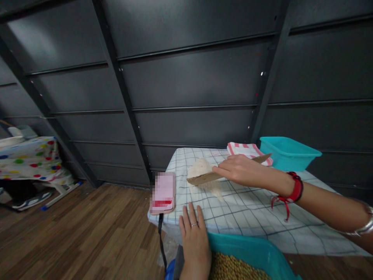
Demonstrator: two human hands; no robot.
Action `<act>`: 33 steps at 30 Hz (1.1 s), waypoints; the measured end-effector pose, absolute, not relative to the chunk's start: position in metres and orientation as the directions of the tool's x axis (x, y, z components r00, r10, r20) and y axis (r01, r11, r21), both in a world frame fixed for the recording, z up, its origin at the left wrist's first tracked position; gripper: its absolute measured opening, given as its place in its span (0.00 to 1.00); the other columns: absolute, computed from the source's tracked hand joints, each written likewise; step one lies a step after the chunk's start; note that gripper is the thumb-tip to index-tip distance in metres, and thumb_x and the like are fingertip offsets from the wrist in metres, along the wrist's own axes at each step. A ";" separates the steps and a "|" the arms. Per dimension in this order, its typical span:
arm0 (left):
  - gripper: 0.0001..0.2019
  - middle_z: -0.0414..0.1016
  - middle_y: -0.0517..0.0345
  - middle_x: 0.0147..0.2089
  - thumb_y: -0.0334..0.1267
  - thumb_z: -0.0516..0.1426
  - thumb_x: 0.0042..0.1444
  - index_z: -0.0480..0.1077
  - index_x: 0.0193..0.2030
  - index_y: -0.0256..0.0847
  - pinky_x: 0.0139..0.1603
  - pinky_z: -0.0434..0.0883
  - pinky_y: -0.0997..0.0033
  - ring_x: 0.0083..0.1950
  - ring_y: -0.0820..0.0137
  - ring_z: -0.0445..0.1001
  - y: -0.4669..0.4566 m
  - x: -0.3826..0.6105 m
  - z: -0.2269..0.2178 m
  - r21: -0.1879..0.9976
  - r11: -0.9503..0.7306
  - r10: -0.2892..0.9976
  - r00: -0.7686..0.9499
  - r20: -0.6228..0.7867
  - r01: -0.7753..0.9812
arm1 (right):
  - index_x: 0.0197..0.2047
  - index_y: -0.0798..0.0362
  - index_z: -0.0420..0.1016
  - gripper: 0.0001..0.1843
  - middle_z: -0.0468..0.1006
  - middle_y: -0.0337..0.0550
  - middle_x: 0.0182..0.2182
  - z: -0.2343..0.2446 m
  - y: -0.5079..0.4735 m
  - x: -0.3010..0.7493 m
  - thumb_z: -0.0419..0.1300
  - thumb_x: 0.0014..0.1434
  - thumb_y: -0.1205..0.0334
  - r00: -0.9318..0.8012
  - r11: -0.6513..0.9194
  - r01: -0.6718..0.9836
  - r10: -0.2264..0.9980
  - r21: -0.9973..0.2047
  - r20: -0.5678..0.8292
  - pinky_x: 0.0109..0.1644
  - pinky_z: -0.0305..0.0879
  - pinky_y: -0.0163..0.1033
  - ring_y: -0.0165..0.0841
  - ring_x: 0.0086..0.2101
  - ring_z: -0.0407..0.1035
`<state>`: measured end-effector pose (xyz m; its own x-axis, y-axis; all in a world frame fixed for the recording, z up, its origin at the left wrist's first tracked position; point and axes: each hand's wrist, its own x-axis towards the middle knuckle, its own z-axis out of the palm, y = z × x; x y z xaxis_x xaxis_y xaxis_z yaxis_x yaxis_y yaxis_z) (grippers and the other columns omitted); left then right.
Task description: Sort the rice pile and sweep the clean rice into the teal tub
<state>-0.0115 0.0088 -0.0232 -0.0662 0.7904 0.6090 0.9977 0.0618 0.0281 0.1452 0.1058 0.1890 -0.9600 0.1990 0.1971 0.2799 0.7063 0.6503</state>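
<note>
My right hand (241, 170) grips a flat strip of brown cardboard (204, 178) and holds it on edge over the checked tablecloth (250, 210). The strip's left end stands against a small heap of white grains (201, 168), and a thinner spread of them lies just in front. A red thread is tied round that wrist. My left hand (194, 233) lies flat on the cloth's near edge, fingers stretched out together, a ring on one finger. It holds nothing and rests beside a teal tub (247, 249) of yellowish grains.
A pink phone (163, 193) with a cable lies at the cloth's left edge. A second, teal tub (287, 152) and a folded red-striped cloth (243, 149) sit at the far end. Dark metal panels stand behind. Wooden floor and a spotted cover lie to the left.
</note>
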 end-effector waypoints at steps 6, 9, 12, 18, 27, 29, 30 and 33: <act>0.28 0.66 0.39 0.61 0.27 0.59 0.45 0.67 0.57 0.39 0.59 0.61 0.45 0.62 0.48 0.62 0.008 -0.010 -0.024 0.031 0.061 0.810 -0.068 0.582 0.998 | 0.41 0.58 0.67 0.11 0.73 0.41 0.24 0.184 0.104 0.147 0.47 0.61 0.77 -0.963 0.704 0.262 0.144 0.660 0.228 0.28 0.52 0.39 0.32 0.23 0.65; 0.29 0.65 0.38 0.61 0.28 0.60 0.45 0.67 0.57 0.39 0.59 0.61 0.45 0.63 0.48 0.61 0.008 -0.010 -0.024 0.027 0.065 0.813 -0.069 0.578 0.998 | 0.41 0.58 0.67 0.12 0.73 0.41 0.24 0.181 0.102 0.150 0.46 0.61 0.77 -0.962 0.716 0.256 0.124 0.649 0.242 0.29 0.54 0.39 0.32 0.24 0.65; 0.28 0.65 0.39 0.62 0.29 0.59 0.46 0.66 0.58 0.39 0.59 0.61 0.44 0.63 0.49 0.61 0.008 -0.011 -0.024 0.024 0.064 0.822 -0.067 0.566 0.998 | 0.42 0.58 0.67 0.13 0.74 0.40 0.25 0.183 0.097 0.156 0.45 0.61 0.77 -0.958 0.714 0.272 0.139 0.645 0.250 0.29 0.55 0.39 0.32 0.25 0.66; 0.27 0.65 0.39 0.61 0.29 0.58 0.48 0.66 0.58 0.40 0.57 0.64 0.46 0.62 0.50 0.63 0.005 -0.014 -0.015 -0.005 0.027 0.832 -0.020 0.555 1.000 | 0.41 0.57 0.67 0.14 0.74 0.41 0.25 0.187 0.088 0.164 0.43 0.61 0.78 -0.960 0.708 0.271 0.152 0.652 0.235 0.29 0.57 0.39 0.31 0.24 0.65; 0.26 0.65 0.40 0.62 0.36 0.58 0.51 0.65 0.59 0.39 0.57 0.65 0.49 0.61 0.51 0.64 0.001 -0.017 -0.005 -0.015 0.000 0.861 0.008 0.509 1.000 | 0.42 0.57 0.67 0.15 0.74 0.41 0.25 0.183 0.082 0.172 0.44 0.60 0.79 -0.957 0.678 0.278 0.133 0.681 0.259 0.31 0.59 0.39 0.31 0.25 0.65; 0.26 0.65 0.40 0.62 0.36 0.59 0.50 0.66 0.58 0.40 0.57 0.64 0.47 0.62 0.50 0.63 0.002 -0.015 -0.006 -0.004 0.033 0.858 -0.026 0.513 0.999 | 0.42 0.57 0.67 0.15 0.73 0.41 0.25 0.182 0.081 0.173 0.43 0.61 0.79 -0.957 0.682 0.274 0.120 0.678 0.266 0.30 0.59 0.39 0.31 0.24 0.65; 0.26 0.65 0.40 0.62 0.36 0.59 0.50 0.66 0.58 0.40 0.57 0.64 0.46 0.62 0.50 0.63 0.003 -0.014 -0.007 0.002 0.052 0.854 -0.045 0.518 0.999 | 0.42 0.57 0.67 0.15 0.73 0.41 0.25 0.181 0.081 0.173 0.43 0.61 0.79 -0.956 0.686 0.273 0.115 0.675 0.270 0.30 0.59 0.39 0.31 0.25 0.65; 0.26 0.65 0.40 0.62 0.36 0.59 0.50 0.66 0.58 0.40 0.57 0.64 0.46 0.62 0.50 0.63 0.003 -0.014 -0.008 0.001 0.049 0.854 -0.042 0.518 0.999 | 0.43 0.58 0.67 0.15 0.74 0.41 0.25 0.181 0.080 0.176 0.42 0.62 0.78 -0.957 0.701 0.262 0.098 0.664 0.274 0.30 0.60 0.39 0.31 0.25 0.65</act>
<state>-0.0143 0.0033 -0.0079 -0.0420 0.8542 0.5182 0.9988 0.0486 0.0007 0.1761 0.0803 0.1812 -0.9568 0.0985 0.2736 0.2619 0.7007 0.6637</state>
